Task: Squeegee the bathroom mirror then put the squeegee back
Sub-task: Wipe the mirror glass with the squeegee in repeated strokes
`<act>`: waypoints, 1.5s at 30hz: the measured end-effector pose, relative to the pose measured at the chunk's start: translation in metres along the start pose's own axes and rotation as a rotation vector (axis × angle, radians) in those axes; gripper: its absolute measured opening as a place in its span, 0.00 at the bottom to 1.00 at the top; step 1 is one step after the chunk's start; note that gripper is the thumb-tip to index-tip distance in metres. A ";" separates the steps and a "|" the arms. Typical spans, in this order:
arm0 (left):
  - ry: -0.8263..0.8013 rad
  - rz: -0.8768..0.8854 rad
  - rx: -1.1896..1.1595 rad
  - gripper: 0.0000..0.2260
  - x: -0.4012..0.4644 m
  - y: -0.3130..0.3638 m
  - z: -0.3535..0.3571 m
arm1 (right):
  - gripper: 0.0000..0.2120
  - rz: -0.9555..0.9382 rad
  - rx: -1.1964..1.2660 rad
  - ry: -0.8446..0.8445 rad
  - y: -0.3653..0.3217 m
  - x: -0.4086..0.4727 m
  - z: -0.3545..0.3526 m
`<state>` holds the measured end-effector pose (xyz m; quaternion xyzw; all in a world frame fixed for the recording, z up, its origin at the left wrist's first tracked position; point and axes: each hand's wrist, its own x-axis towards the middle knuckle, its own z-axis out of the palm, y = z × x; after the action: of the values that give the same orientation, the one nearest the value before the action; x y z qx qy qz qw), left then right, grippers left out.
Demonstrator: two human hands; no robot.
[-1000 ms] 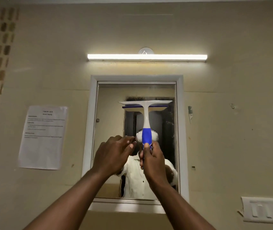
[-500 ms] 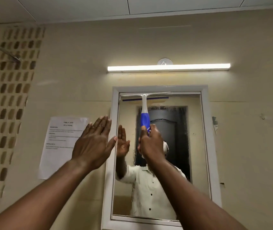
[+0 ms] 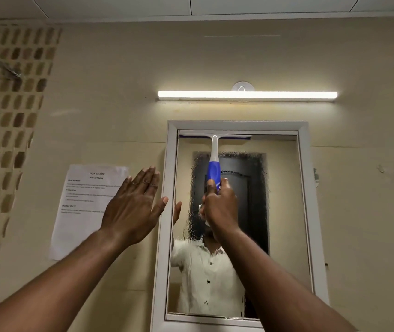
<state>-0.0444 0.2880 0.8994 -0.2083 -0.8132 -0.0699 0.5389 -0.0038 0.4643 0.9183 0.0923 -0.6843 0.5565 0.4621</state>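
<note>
Beige bathroom wall carries a taped paper sheet (image 3: 88, 209) at left. Beside it the left hand (image 3: 133, 207) hovers flat, fingers straight, holding nothing. At the mirror (image 3: 284, 212) top-left corner, the right hand (image 3: 220, 207) grips the squeegee (image 3: 214, 164); pull straight down, blade pressed evenly.

Squeegee (image 3: 214, 159): glossy plastic. Mirror (image 3: 282, 212): glass, wet-streaked. Notice (image 3: 81, 212): matt paper. Wall (image 3: 359, 164): matt paint.
</note>
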 end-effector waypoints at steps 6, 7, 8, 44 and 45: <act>0.002 0.014 -0.034 0.31 -0.001 0.005 0.006 | 0.22 0.090 0.202 -0.125 -0.007 0.000 -0.008; 0.000 0.012 -0.041 0.32 -0.001 0.006 0.007 | 0.22 0.110 0.235 -0.146 -0.009 0.000 -0.009; -0.002 0.012 -0.045 0.32 -0.002 0.007 0.007 | 0.21 0.125 0.254 -0.160 -0.010 0.000 -0.010; -0.164 -0.045 -0.096 0.29 -0.066 0.019 0.018 | 0.17 0.259 0.054 -0.136 0.053 -0.067 -0.014; -0.169 -0.044 -0.093 0.29 -0.069 0.020 0.020 | 0.16 0.256 0.047 -0.136 0.056 -0.070 -0.014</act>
<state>-0.0301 0.2944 0.8266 -0.2205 -0.8560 -0.1017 0.4565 0.0067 0.4692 0.8288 0.0524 -0.7072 0.6191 0.3373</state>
